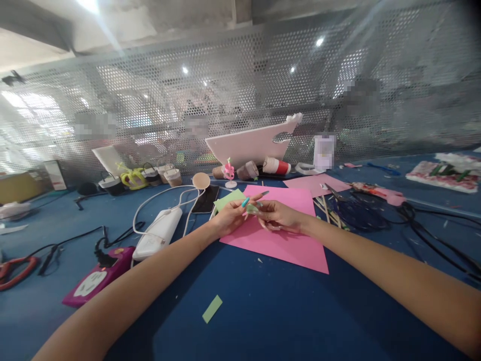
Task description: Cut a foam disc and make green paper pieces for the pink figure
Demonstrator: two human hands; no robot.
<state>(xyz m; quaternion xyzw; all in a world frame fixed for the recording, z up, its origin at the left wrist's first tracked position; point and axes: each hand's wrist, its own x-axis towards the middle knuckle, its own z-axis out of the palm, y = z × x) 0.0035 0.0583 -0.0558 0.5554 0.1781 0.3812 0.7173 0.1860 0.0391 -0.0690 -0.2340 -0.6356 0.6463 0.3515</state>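
My left hand (231, 216) and my right hand (280, 216) meet above a large pink sheet of paper (300, 249). Between their fingertips is a small piece of light green paper (252, 208), and both hands are closed in a pinch around it. Long painted nails partly cover the piece, so its exact shape is hidden. Just behind my left hand lies a larger light green sheet (230, 198). Nearer to me, a light green paper strip (212, 309) rests on the blue table (255, 311).
Left of my hands are a white power bank (160, 233) with a cable, a purple power strip (99, 276) and a phone (206, 199). Scissors (334, 192), sticks (326, 210) and a glue gun (376, 191) with black cords lie right. Paper cups (276, 165) stand behind.
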